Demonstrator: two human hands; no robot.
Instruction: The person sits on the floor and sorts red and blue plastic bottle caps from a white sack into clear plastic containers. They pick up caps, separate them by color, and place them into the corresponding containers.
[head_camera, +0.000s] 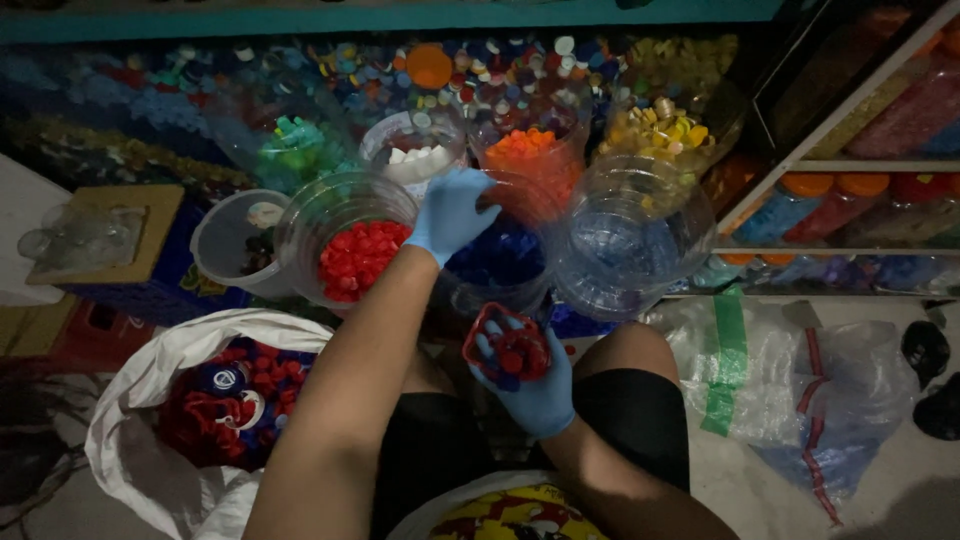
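Resting nearest the lens, the right hand (530, 385), gloved in blue, is cupping a small red tray (506, 345) heaped with red and blue bottle caps (515, 355), fingers curled under it. Beyond it, the left hand (450, 212), also gloved, is reaching over the clear jar of blue caps (497, 255), fingers loosely bent; whether it is pinching anything cannot be told. Beside that jar is standing a jar of red caps (355, 255), and a white sack of mixed caps (225, 405) is lying at the left.
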